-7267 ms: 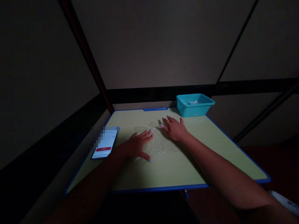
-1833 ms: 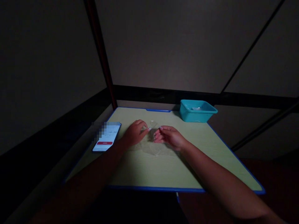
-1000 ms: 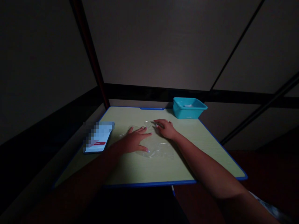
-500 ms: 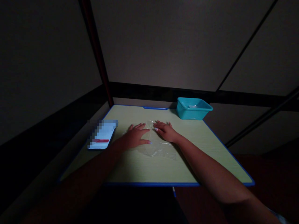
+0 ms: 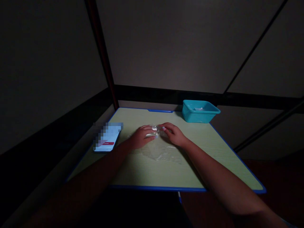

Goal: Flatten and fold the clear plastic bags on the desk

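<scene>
Left hand (image 5: 140,137) at the centre of the frame, palm down, fingers and thumb drawn narrow on clear plastic film (image 5: 158,155). Right hand (image 5: 175,134) just right of it, thumb and fingers also narrow, pinching the same film; exact fingertip contact is hard to see. Film is bunched and shiny between the two hands; the rest spreads wrinkled toward the lower centre, lying on the bench (image 5: 152,177). Bench top is pale yellow-green with blue edging. Phone (image 5: 114,136) lies on the bench left of centre, near the left forearm, screen lit, red button visible, part of it pixelated. Teal bin (image 5: 199,117) stands upright at the bench's far right corner, well apart from the hands; something pale inside, too small to tell. Grey wall (image 5: 166,47) with dark strips fills the top. Dark red floor (image 5: 209,205) at lower right.
</scene>
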{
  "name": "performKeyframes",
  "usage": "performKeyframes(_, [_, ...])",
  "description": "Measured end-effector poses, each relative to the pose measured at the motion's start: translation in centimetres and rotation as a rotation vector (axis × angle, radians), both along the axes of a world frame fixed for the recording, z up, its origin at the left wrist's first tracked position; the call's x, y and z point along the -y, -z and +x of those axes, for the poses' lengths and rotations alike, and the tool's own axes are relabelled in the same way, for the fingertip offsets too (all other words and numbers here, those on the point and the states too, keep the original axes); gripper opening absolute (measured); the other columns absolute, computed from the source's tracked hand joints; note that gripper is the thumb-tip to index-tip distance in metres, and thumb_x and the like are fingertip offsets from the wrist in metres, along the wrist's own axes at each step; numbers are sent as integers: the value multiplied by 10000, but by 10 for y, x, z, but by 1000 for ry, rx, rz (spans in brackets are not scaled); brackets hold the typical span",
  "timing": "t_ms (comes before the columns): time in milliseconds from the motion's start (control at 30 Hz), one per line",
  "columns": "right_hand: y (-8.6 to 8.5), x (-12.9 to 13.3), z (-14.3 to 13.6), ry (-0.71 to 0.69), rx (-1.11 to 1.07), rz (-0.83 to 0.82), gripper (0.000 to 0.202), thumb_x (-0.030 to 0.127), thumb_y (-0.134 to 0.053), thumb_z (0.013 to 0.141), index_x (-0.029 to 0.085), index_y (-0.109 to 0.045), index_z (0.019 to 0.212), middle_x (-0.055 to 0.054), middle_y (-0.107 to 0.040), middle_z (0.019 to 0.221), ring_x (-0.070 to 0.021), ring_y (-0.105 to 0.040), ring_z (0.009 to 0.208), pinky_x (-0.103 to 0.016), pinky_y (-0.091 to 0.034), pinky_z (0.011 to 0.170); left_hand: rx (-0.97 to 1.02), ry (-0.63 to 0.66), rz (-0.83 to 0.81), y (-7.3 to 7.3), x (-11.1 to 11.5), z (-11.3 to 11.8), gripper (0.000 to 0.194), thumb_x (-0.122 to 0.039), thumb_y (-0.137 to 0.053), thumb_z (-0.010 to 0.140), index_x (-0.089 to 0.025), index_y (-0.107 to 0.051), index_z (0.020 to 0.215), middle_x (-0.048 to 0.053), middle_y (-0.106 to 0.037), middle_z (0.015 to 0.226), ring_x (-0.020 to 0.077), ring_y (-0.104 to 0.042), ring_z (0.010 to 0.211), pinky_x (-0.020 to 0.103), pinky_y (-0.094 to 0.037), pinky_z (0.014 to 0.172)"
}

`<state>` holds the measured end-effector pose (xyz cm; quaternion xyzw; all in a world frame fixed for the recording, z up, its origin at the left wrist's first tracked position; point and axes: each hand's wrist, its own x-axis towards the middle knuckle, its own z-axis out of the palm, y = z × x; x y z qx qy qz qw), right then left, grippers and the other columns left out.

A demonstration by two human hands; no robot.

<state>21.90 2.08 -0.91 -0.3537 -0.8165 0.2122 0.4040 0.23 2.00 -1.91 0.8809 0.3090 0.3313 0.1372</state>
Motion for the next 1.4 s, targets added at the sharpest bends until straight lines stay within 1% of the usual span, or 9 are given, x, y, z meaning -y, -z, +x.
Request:
performKeyframes(100, [2, -2, 0, 46, -83, -9, 308, 433, -471, 878, 189, -610, 1005, -89, -626, 981, -199, -576, 923, -354, -434, 846, 77, 22, -19, 1, -3, -1, 270, -322, -533, 846, -195, -675, 1037, 81, -652, 1121, 213, -553, 1099, 381, -381, 1010])
performKeyframes(233, [-1, -3, 2, 78, -118, -81, 374, 536, -464, 855, 189, -602, 839, -50, -606, 813, -176, -567, 764, -320, -449, 729, 159, -36, -96, -1, -3, -2, 334, -349, -531, 842, -158, -655, 1087, 103, -643, 1139, 224, -521, 1161, 398, -380, 1024])
performKeyframes(367, [-6, -4, 4, 62, -48, -71, 534, 597, -357, 876, 181, -626, 674, -66, -602, 781, -189, -568, 799, -338, -419, 798, 192, -46, -139, -1, -2, -2, 346, -355, -558, 819, -168, -650, 1095, 87, -642, 1147, 223, -507, 1184, 406, -372, 1036])
performKeyframes(433, [-6, -3, 5, 71, -75, -113, 565, 614, -312, 881, 183, -623, 690, -61, -615, 772, -186, -576, 778, -338, -420, 795, 193, -41, -143, -1, -2, -2, 341, -355, -571, 810, -167, -658, 1081, 89, -644, 1144, 226, -507, 1185, 404, -372, 1037])
performKeyframes(600, [-3, -1, 5, 94, -171, -140, 505, 614, -308, 885, 187, -569, 952, -36, -638, 787, -166, -581, 747, -317, -430, 758, 188, -39, -159, -3, -1, -2, 309, -350, -552, 821, -167, -677, 1036, 88, -659, 1117, 226, -513, 1178, 414, -370, 1038])
performKeyframes(767, [-5, -5, 9, 151, -96, -133, 588, 650, -263, 874, 169, -586, 778, -57, -624, 740, -177, -578, 728, -318, -435, 742, 175, -56, -173, -5, 0, -1, 328, -375, -527, 830, -158, -683, 1020, 92, -667, 1101, 226, -527, 1164, 427, -369, 1040])
performKeyframes(967, [-13, -10, 21, 197, 44, -267, 770, 711, -178, 844, 148, -644, 600, -84, -637, 637, -194, -583, 665, -316, -421, 687, 180, -77, -184, -1, -4, -2, 301, -372, -528, 823, -175, -691, 981, 77, -679, 1077, 218, -552, 1135, 420, -385, 1027])
performKeyframes(1233, [-15, -9, 22, 109, 122, -279, 753, 677, -215, 862, 141, -660, 577, -78, -647, 642, -185, -600, 682, -304, -418, 721, 193, -96, -221, 0, -8, -4, 414, -501, -497, 826, -160, -699, 946, 86, -686, 1060, 225, -552, 1136, 393, -376, 1032])
performKeyframes(1400, [-17, -6, 19, 74, 47, -180, 598, 609, -276, 886, 148, -621, 723, -62, -639, 731, -171, -576, 725, -296, -423, 723, 214, -85, -223, -2, -6, -2, 426, -520, -475, 828, -172, -709, 902, 70, -701, 1019, 221, -577, 1102, 380, -391, 1018])
